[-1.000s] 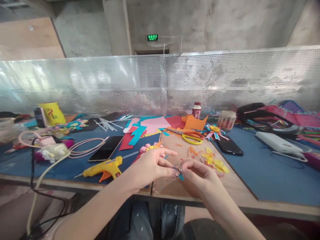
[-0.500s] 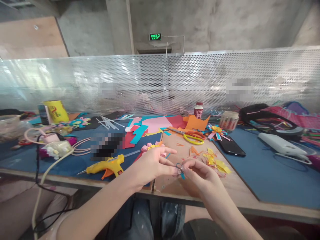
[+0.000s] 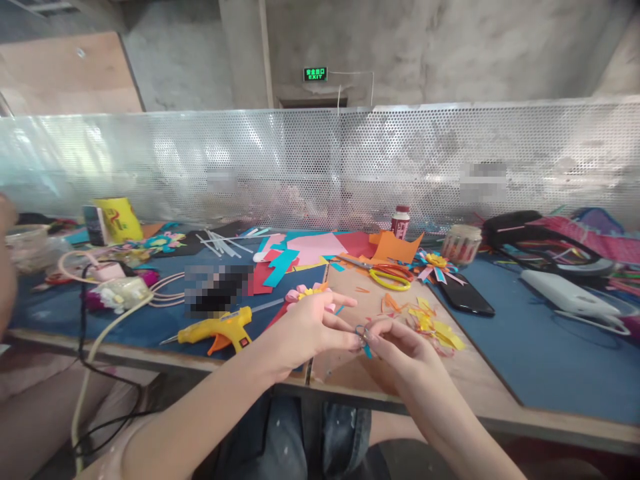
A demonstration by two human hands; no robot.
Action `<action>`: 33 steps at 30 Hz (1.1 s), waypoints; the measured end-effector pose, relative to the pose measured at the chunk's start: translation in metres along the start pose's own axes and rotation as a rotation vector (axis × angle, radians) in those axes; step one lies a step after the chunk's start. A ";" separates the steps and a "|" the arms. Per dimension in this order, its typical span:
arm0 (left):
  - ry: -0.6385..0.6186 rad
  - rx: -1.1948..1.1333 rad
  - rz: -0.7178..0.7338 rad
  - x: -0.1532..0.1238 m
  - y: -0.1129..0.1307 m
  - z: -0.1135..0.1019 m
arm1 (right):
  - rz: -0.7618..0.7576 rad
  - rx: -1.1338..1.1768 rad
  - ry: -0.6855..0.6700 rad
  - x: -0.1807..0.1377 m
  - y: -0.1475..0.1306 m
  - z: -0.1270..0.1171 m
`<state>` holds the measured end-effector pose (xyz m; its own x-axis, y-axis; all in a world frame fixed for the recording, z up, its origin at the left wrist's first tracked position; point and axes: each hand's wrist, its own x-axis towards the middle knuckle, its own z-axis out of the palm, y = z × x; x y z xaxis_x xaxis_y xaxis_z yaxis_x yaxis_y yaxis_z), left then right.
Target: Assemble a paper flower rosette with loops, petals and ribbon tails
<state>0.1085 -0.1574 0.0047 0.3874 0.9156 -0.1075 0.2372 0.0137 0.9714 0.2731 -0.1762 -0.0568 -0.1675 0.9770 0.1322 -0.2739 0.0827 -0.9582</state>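
Note:
Just above the front of the wooden board, both hands meet on a thin, curled blue paper strip (image 3: 369,351). My left hand (image 3: 311,328) pinches one side of it with thumb and finger, its other fingers stretched forward. From the right, my right hand (image 3: 404,345) pinches the strip's other side. Part of the strip is hidden by the fingertips. Behind my left hand, a paper flower (image 3: 303,292) with pink loops and a yellow middle is partly covered. Scissors (image 3: 389,277) with red and yellow handles lie beyond the hands.
A yellow glue gun (image 3: 220,330) lies left of my arm, near cables. Orange and yellow paper scraps (image 3: 434,325) litter the board (image 3: 480,373). A black phone (image 3: 466,295), a jar (image 3: 461,244) and a power bank (image 3: 567,293) stand or lie rightward. Another person's arm (image 3: 6,267) shows at far left.
The view has shifted slightly, and another person's arm has come in at the left edge. Both hands keep nearly the same pinch on the blue strip.

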 end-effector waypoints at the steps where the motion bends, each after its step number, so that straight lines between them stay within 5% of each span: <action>1: 0.001 0.000 0.003 0.000 0.000 0.000 | 0.004 0.013 -0.005 0.000 0.000 0.000; 15: -0.031 0.011 -0.008 0.000 -0.001 -0.001 | 0.139 0.300 -0.054 0.003 -0.003 0.001; 33: -0.091 0.099 0.022 -0.006 0.005 -0.006 | 0.022 0.082 -0.116 -0.002 -0.012 -0.002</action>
<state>0.1024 -0.1604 0.0117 0.4715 0.8751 -0.1094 0.3127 -0.0499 0.9485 0.2790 -0.1789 -0.0458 -0.2818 0.9485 0.1444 -0.3446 0.0404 -0.9379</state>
